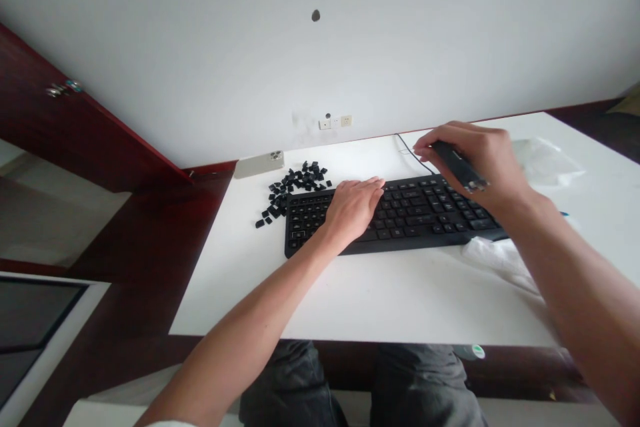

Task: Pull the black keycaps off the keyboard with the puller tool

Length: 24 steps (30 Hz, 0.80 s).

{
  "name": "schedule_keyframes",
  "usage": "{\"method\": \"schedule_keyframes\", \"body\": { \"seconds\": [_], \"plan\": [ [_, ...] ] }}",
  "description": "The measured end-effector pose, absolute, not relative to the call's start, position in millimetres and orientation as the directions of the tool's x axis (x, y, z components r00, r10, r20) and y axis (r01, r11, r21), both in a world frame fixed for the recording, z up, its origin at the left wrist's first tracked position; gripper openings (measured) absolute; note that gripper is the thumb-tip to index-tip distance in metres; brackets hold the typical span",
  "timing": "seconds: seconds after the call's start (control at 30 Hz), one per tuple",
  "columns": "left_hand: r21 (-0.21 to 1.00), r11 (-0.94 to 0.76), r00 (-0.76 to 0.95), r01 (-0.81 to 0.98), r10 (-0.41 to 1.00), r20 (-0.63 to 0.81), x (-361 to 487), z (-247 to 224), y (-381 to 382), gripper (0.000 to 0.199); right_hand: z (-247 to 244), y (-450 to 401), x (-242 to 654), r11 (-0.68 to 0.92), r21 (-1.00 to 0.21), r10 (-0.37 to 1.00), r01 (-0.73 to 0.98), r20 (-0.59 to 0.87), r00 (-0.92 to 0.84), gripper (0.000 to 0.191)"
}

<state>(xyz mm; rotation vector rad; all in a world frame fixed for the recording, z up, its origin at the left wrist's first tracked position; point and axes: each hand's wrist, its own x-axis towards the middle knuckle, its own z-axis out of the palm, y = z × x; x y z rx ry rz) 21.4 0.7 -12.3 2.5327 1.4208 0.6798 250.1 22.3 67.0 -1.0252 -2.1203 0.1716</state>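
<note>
A black keyboard [415, 220] lies on the white table, with keycaps gone from its left part. My left hand [353, 207] rests palm down on the keyboard, left of its middle, its fingers stretched toward the back edge. Above the keyboard's right part, my right hand [475, 157] is closed around a black handheld tool [457, 165]; what kind of tool it is cannot be made out. Loose black keycaps [303, 178] are scattered beside and behind the keyboard's left end.
A phone [260, 165] lies at the table's back left corner. A white cloth [500, 259] touches the keyboard's front right edge. A clear plastic bag [547, 161] sits at the right. A black cable [415, 155] runs from behind the keyboard toward the wall.
</note>
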Motion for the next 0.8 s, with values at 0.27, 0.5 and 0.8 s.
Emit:
{"method": "schedule_keyframes", "body": {
  "seconds": [0.27, 0.5, 0.8],
  "plan": [
    [0.27, -0.402, 0.268, 0.875, 0.866, 0.422, -24, 3, 21, 0.042, 43, 32, 241, 0.685, -0.535, 0.726, 0.495, 0.438, -0.53, 0.015],
    [0.238, -0.277, 0.177, 0.931, 0.912, 0.369, -64, -6, 41, 0.019, 51, 25, 237, 0.631, -0.643, 0.717, 0.434, 0.27, -0.643, 0.022],
    [0.278, -0.346, 0.204, 0.896, 0.878, 0.434, -58, 2, 35, 0.022, 55, 24, 240, 0.64, -0.668, 0.633, 0.381, 0.176, -0.754, 0.025]
  ]
}}
